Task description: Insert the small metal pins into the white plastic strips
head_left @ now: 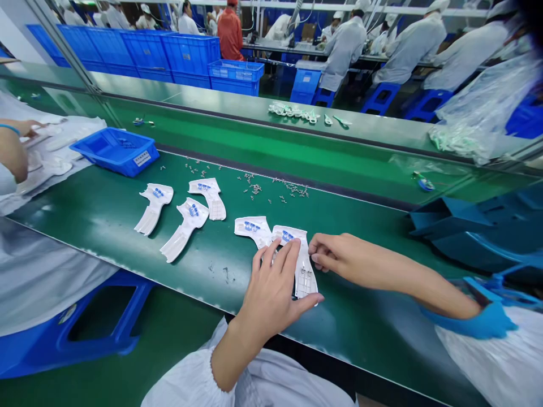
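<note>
My left hand (274, 280) lies spread over a white pistol-shaped plastic shell half (305, 277), thumb near its handle end and fingers across its upper part. Blue parts (288, 234) sit inside the head of that shell. Just right of the shell is my right hand (328, 252), its fingers curled together; whatever they may hold is hidden. A second shell half (253, 225), with blue parts in it, lies beside the first, partly covered by my left fingers. Farther left rest more such shells (186, 226) on the green table.
Small metal pieces (292, 188) are scattered along the table's back. A blue bin (116, 150) stands back left, near another person's hand (27, 127). At right are dark blue containers (487, 226). Beyond the green divider, white-green parts (292, 112) lie on a far bench.
</note>
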Available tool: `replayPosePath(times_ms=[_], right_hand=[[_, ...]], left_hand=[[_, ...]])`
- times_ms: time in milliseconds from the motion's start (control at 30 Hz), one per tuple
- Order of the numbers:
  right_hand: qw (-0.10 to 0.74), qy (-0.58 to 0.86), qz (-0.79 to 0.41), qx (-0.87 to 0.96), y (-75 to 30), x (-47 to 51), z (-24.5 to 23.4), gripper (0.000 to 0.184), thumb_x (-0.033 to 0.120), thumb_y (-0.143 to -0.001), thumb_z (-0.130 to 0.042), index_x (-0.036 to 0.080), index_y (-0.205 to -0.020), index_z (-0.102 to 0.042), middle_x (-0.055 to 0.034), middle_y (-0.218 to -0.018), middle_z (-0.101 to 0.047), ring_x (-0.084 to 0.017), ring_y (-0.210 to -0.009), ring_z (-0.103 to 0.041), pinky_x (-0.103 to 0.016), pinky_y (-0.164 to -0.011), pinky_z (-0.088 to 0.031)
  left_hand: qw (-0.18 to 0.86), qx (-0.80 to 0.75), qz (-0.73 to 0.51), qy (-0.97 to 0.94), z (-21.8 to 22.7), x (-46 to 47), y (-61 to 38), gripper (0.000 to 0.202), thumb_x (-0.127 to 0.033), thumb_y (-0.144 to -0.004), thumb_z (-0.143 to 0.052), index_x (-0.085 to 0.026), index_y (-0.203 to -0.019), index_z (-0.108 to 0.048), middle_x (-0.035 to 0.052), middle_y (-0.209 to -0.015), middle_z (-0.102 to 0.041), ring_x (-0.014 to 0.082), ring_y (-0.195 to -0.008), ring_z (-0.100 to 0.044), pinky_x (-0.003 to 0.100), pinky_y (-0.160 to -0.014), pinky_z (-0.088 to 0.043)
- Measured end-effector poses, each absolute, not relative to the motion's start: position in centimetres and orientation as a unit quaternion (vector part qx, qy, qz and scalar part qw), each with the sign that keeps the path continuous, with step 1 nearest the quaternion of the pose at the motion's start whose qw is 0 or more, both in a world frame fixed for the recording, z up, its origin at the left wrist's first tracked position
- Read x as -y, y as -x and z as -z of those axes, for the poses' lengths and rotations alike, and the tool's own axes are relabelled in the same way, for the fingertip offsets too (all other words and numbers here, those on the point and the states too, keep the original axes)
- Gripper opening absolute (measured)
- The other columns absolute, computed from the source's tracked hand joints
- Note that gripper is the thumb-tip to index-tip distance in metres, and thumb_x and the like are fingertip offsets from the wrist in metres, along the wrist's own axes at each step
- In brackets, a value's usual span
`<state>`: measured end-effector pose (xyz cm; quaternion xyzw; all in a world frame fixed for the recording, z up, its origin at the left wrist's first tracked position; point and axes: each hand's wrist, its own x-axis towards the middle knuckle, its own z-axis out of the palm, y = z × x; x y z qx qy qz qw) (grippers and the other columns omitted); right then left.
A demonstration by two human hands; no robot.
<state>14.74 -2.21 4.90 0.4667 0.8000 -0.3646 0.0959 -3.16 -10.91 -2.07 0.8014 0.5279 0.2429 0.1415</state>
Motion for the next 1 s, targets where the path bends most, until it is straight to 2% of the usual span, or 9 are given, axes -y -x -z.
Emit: replayPosePath(times_ms=[67, 233, 400, 500, 600, 667, 800, 933, 1000], right_hand=[[0.029, -0.507, 0.46, -0.728, -15.5, 3.0, -3.7, 0.017, 0.036, -0.095, -0.049, 0.022, -0.104, -0.053, -0.0044, -0.083, -0.071, -0.021, -0.075, -0.067, -0.031, -0.064, -0.049], [-0.142, -0.573, 0.6, -0.54, -14.9, 5.2, -1.7, 0.058, 0.043, -0.08, -0.071, 0.021, -0.124, -0.041, -0.0035, -0.09, -0.069, -0.021, -0.084, -0.068, -0.032, -0.074, -0.056], [-0.156, -0.542, 0.635, -0.529, -13.6, 4.8, -2.2, 0.036, 0.041, -0.07, -0.079, 0.017, -0.09, -0.062, -0.0004, -0.079, -0.063, -0.016, -0.073, -0.063, -0.029, -0.07, -0.055], [-0.182, -0.554, 0.642, -0.499, -14.5, 2.8, -2.6, 0.032, 0.039, -0.071, -0.078, 0.017, -0.091, -0.067, -0.0016, -0.082, -0.065, -0.014, -0.071, -0.061, -0.026, -0.066, -0.053], [-0.205, -0.568, 0.619, -0.502, -16.6, -0.9, -2.4, 0.032, 0.042, -0.076, -0.072, 0.017, -0.095, -0.07, -0.0023, -0.079, -0.067, -0.013, -0.063, -0.058, -0.024, -0.055, -0.049], [-0.241, -0.584, 0.567, -0.528, -18.3, -3.9, -1.9, 0.032, 0.046, -0.077, -0.069, 0.019, -0.094, -0.071, -0.0032, -0.08, -0.068, -0.017, -0.066, -0.061, -0.027, -0.055, -0.052], [-0.34, -0.603, 0.462, -0.554, -20.7, -9.5, -1.3, 0.029, 0.049, -0.08, -0.065, 0.022, -0.092, -0.067, -0.0085, -0.093, -0.07, -0.026, -0.09, -0.067, -0.037, -0.076, -0.058], [-0.374, -0.625, 0.378, -0.572, -21.3, -10.9, -1.5, 0.036, 0.049, -0.083, -0.06, 0.02, -0.105, -0.063, -0.0136, -0.111, -0.066, -0.03, -0.112, -0.06, -0.043, -0.094, -0.051], [-0.363, -0.631, 0.347, -0.592, -21.1, -9.5, -1.5, 0.037, 0.045, -0.08, -0.066, 0.019, -0.106, -0.064, -0.0133, -0.11, -0.067, -0.031, -0.112, -0.059, -0.047, -0.098, -0.047]], left_hand=[[0.148, -0.527, -0.241, -0.801, 2.1, 11.0, 3.2, 0.09, -0.061, -0.083, -0.065, -0.013, -0.149, -0.026, 0.0143, -0.149, -0.045, 0.0354, -0.143, -0.03, 0.052, -0.113, -0.024], [0.163, -0.53, -0.263, -0.79, 2.2, 11.0, 3.5, 0.09, -0.061, -0.085, -0.063, -0.017, -0.151, -0.018, 0.0146, -0.153, -0.039, 0.0326, -0.145, -0.028, 0.051, -0.115, -0.026], [0.182, -0.524, -0.294, -0.778, 2.0, 11.1, 3.7, 0.089, -0.058, -0.09, -0.058, -0.022, -0.153, -0.006, 0.0148, -0.156, -0.032, 0.0312, -0.147, -0.024, 0.052, -0.116, -0.026], [0.188, -0.55, -0.327, -0.745, 1.9, 11.3, 3.9, 0.082, -0.052, -0.095, -0.053, -0.024, -0.154, -0.002, 0.015, -0.159, -0.026, 0.0312, -0.148, -0.019, 0.053, -0.115, -0.028], [0.188, -0.581, -0.348, -0.711, 1.9, 11.5, 4.1, 0.075, -0.045, -0.098, -0.049, -0.024, -0.154, -0.004, 0.0151, -0.158, -0.026, 0.0318, -0.148, -0.02, 0.054, -0.113, -0.033], [0.182, -0.588, -0.342, -0.71, 2.1, 11.5, 4.1, 0.069, -0.041, -0.098, -0.048, -0.023, -0.153, -0.01, 0.015, -0.156, -0.032, 0.0325, -0.147, -0.023, 0.055, -0.111, -0.036], [0.155, -0.579, -0.304, -0.74, 2.7, 11.4, 4.0, 0.054, -0.031, -0.099, -0.045, -0.022, -0.149, -0.026, 0.013, -0.15, -0.042, 0.0346, -0.146, -0.023, 0.058, -0.11, -0.035], [0.147, -0.582, -0.301, -0.741, 2.8, 11.4, 4.0, 0.052, -0.028, -0.098, -0.044, -0.022, -0.148, -0.029, 0.0127, -0.149, -0.044, 0.0339, -0.145, -0.027, 0.057, -0.107, -0.04], [0.155, -0.582, -0.306, -0.737, 2.6, 11.5, 4.1, 0.051, -0.028, -0.098, -0.044, -0.023, -0.147, -0.031, 0.0121, -0.149, -0.045, 0.033, -0.145, -0.029, 0.055, -0.105, -0.044]])
